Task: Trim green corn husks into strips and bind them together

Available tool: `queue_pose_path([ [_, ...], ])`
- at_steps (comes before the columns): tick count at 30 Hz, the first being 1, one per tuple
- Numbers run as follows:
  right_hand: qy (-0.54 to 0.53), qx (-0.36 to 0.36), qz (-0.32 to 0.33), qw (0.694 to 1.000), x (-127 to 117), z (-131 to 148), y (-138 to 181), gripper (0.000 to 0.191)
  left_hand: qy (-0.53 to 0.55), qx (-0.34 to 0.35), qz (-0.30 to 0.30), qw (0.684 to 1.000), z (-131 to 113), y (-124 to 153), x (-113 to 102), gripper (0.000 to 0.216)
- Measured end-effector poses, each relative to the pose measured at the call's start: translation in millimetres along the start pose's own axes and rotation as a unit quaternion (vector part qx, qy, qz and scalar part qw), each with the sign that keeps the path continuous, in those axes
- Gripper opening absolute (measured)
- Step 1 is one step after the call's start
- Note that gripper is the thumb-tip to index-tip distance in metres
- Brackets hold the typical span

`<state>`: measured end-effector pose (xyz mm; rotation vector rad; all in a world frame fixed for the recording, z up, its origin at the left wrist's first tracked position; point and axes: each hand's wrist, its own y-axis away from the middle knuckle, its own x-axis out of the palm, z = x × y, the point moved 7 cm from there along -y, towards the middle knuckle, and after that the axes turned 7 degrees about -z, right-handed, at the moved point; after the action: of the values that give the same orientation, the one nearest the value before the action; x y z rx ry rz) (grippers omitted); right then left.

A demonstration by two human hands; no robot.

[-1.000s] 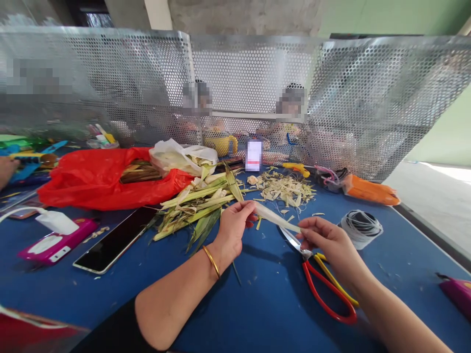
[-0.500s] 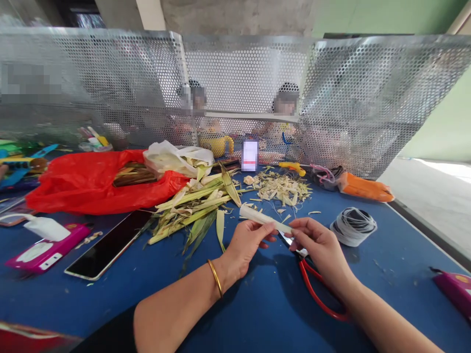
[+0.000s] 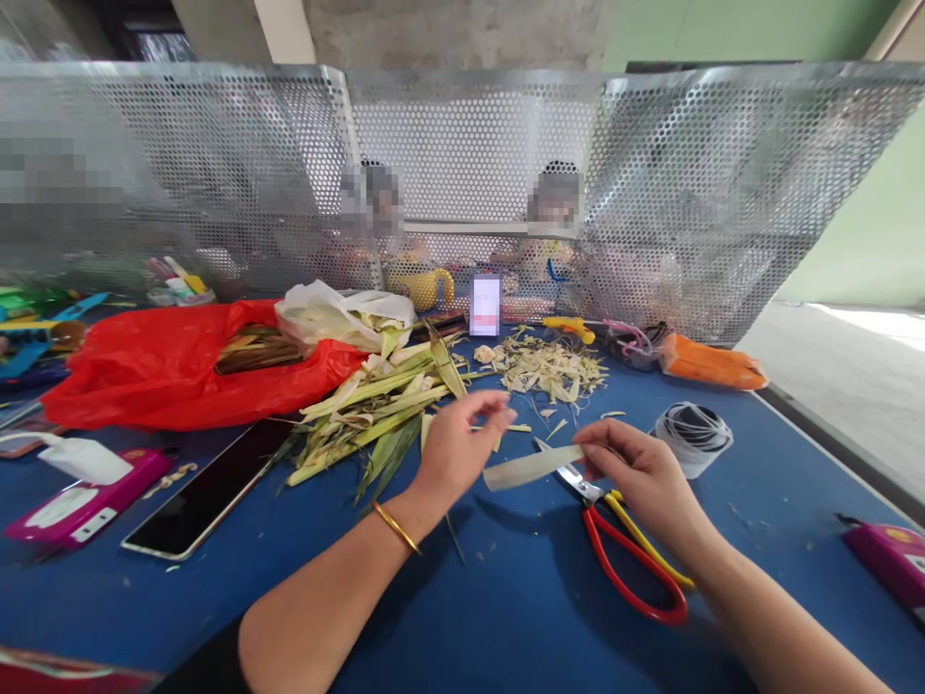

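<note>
In the head view, a pale strip of corn husk (image 3: 533, 469) is pinched at its right end by my right hand (image 3: 630, 465). Its free end points left, above the table. My left hand (image 3: 457, 445) is just left of the strip and apart from it, fingers loosely curled with a gap between thumb and forefinger. I see nothing held there. Below my right hand lie scissors (image 3: 636, 573) with one red and one yellow handle, blades toward the strip. A pile of green and pale husks (image 3: 386, 390) lies beyond my left hand.
Husk scraps (image 3: 553, 366) lie ahead, before a propped phone (image 3: 485, 305). A spool of grey cord (image 3: 692, 441) and an orange packet (image 3: 712, 361) are at right. Left are a red plastic bag (image 3: 151, 366), a dark phone (image 3: 209, 496) and a magenta power strip (image 3: 137, 487). A perforated metal screen (image 3: 477, 145) stands behind.
My left hand has let go of the husk strip and moved left. My right hand keeps the strip, which now tilts the other way, its free end lower. More of the scissors shows.
</note>
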<state>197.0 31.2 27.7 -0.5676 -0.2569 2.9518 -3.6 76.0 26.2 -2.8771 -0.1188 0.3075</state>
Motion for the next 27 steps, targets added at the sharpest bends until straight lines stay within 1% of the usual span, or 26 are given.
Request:
queue_pose_path([
  [1, 0.002, -0.002, 0.012, 1.0, 0.9, 0.9, 0.2, 0.017, 0.003, -0.026, 0.084, 0.996, 3.3, 7.0, 14.0, 0.025],
  [2, 0.005, -0.006, 0.025, 1.0, 2.5, 1.7, 0.6, 0.016, 0.016, -0.072, 0.16, 0.984, 8.9, 16.6, 27.2, 0.027],
  [3, 0.012, -0.011, 0.036, 0.999, 4.1, 2.4, 0.8, 0.015, 0.034, -0.125, 0.216, 0.968, 15.1, 26.9, 37.6, 0.03],
  [4, 0.022, -0.018, 0.044, 0.999, 5.5, 3.0, 0.7, 0.015, 0.052, -0.171, 0.254, 0.951, 20.3, 36.1, 45.2, 0.032],
  [6, 0.044, -0.03, 0.046, 0.997, 5.8, 3.4, -1.0, 0.016, 0.08, -0.235, 0.271, 0.93, 28.5, 46.2, 51.6, 0.03],
  [9, 0.093, -0.027, 0.001, 0.995, -4.4, 1.5, -5.9, 0.02, 0.103, -0.266, 0.235, 0.929, 34.1, 44.5, 49.2, 0.024],
  [10, 0.138, -0.027, -0.008, 0.99, -8.3, 1.0, -6.4, 0.019, 0.113, -0.27, 0.216, 0.932, 34.5, 41.9, 47.1, 0.022],
  [11, 0.204, -0.028, -0.004, 0.978, -10.9, 0.1, -5.7, 0.017, 0.125, -0.276, 0.193, 0.933, 34.8, 39.1, 44.5, 0.021],
  [12, 0.288, -0.031, 0.016, 0.957, -11.7, -1.5, -3.5, 0.015, 0.138, -0.286, 0.168, 0.933, 35.3, 36.6, 41.6, 0.02],
  [13, 0.377, -0.037, 0.057, 0.924, -10.2, -4.7, 0.5, 0.012, 0.149, -0.298, 0.142, 0.932, 36.2, 34.6, 38.8, 0.018],
  [14, 0.447, -0.037, 0.1, 0.888, -8.8, -9.8, 6.0, 0.01, 0.157, -0.31, 0.119, 0.93, 37.4, 33.1, 36.3, 0.018],
  [15, 0.49, -0.044, 0.134, 0.86, -7.6, -13.8, 12.2, 0.012, 0.162, -0.322, 0.099, 0.928, 38.8, 32.1, 34.1, 0.017],
  [17, 0.526, -0.08, 0.177, 0.828, -3.9, -18.0, 24.2, 0.026, 0.17, -0.339, 0.07, 0.923, 41.8, 30.7, 31.2, 0.017],
  [19, 0.56, -0.079, 0.185, 0.804, -3.2, -24.0, 31.8, 0.037, 0.178, -0.348, 0.055, 0.919, 44.6, 30.0, 30.0, 0.016],
  [21, 0.593, -0.061, 0.184, 0.782, -1.4, -28.9, 35.5, 0.039, 0.185, -0.349, 0.052, 0.917, 46.3, 29.7, 30.0, 0.016],
  [24, 0.62, -0.047, 0.174, 0.764, 4.4, -30.8, 34.8, 0.035, 0.192, -0.345, 0.057, 0.917, 46.5, 29.7, 31.1, 0.017],
  [27, 0.633, -0.038, 0.138, 0.76, 3.4, -30.9, 27.8, 0.037, 0.201, -0.328, 0.067, 0.92, 44.6, 28.1, 32.5, 0.019],
])
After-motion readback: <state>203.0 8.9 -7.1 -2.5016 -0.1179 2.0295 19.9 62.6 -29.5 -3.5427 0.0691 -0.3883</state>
